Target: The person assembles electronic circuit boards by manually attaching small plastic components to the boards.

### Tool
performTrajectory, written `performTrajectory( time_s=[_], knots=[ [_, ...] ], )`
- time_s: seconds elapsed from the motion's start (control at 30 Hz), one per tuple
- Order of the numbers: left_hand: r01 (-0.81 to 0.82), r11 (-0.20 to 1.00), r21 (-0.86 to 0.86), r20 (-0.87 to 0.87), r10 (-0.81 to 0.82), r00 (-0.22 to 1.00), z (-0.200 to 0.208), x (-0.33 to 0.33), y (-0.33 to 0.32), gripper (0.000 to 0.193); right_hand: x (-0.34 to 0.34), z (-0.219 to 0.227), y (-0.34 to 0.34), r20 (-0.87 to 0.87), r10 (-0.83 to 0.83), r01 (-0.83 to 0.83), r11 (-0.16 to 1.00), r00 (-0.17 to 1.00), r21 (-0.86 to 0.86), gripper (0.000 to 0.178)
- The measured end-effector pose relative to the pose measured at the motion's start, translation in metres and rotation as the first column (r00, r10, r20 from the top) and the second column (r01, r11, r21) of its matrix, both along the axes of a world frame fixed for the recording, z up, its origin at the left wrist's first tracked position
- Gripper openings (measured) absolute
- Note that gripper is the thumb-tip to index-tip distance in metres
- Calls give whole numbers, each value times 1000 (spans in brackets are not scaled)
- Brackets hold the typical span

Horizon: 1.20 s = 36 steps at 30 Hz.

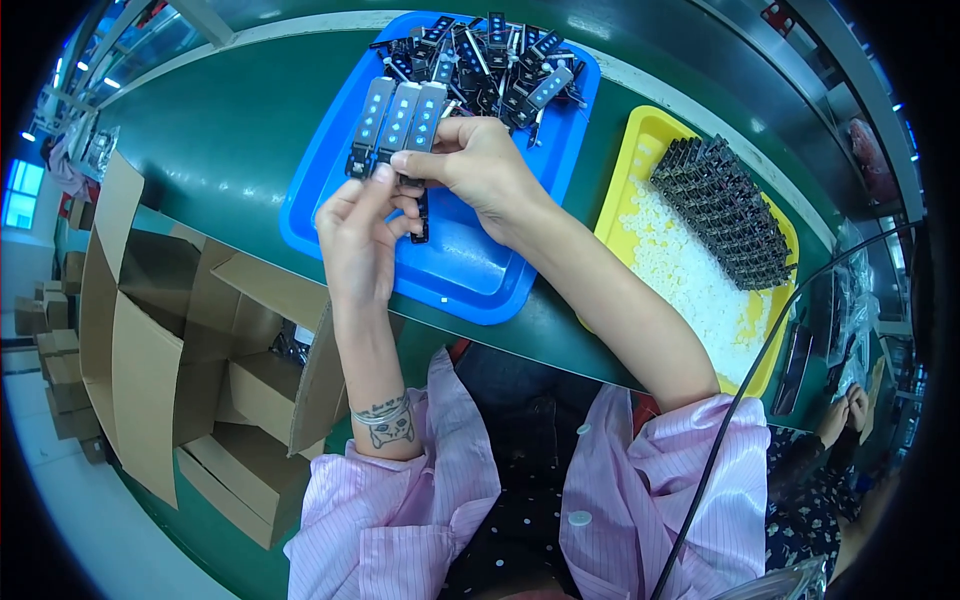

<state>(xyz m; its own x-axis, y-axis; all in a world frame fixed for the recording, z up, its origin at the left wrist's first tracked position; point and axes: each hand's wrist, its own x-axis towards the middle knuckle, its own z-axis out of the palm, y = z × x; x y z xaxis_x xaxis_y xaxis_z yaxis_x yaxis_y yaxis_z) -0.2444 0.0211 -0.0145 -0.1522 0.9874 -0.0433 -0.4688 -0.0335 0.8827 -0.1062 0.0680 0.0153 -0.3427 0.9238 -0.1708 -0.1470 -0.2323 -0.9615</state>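
Over a blue tray [300, 215], my two hands hold three black parts with grey faces [403, 115], side by side and upright; each face has a row of bright bluish dots. My left hand [358, 240] is closed at their lower ends, its thumb pressed near the base. My right hand [490, 175] pinches them from the right, thumb across the front and the other fingers partly hidden. Below the fingers, a narrow black piece [420, 222] hangs down; what it joins is hidden. Many similar loose parts [500, 70] lie heaped at the tray's far end.
Right of my right forearm, a yellow tray [620, 190] holds small white pieces [680, 265] and stacked black parts [722, 212]. Open cardboard boxes [145, 370] stand at the left. A dark flat object [795, 365] lies beyond the yellow tray, near another person's hands [845, 412]. A black cable [745, 385] crosses the right side.
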Motion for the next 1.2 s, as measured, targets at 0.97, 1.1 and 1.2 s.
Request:
performTrajectory(
  time_s=[0.97, 1.1, 1.2],
  knots=[
    [-111, 916, 384, -923, 384, -30, 26, 49, -9, 33, 208, 39, -103, 703, -710, -196, 683, 52, 704, 14],
    [309, 881, 359, -932, 353, 75, 28, 123, -27, 26, 268, 26, -136, 735, -676, -74, 731, 53, 678, 9],
    [502, 824, 264, -961, 269, 64, 26, 165, -40, 26, 282, 21, -146, 535, -845, -88, 534, -23, 841, 9]
  ],
)
